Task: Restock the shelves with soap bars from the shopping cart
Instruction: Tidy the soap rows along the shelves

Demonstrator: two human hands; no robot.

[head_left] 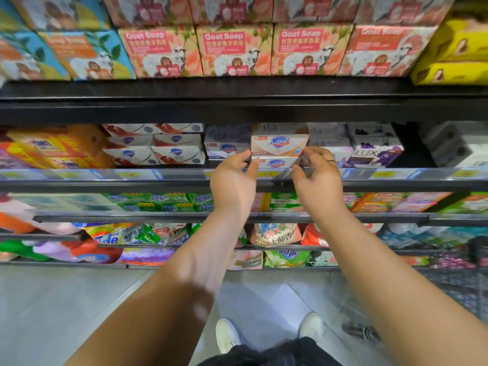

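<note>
A cream-and-white cardboard soap box (279,143) with a blue shield logo sits at the centre of the frame, on the middle black metal shelf (132,184). It lies on top of a second box of the same design (274,163). Its printed face is turned outward toward the camera and its long axis runs left to right, parallel to the shelf's front edge.

The left hand (233,180) curls its fingers round the box's left end, while the right hand (317,178) does the same at the right end. Whether they grip the upper box alone or both I cannot tell.

A pale blue-and-white box (227,143) stands just to the left, and purple Lux boxes (375,154) lie to the right. Pink Goat Soap cartons (232,51) line the shelf above, across the top of the frame.
</note>
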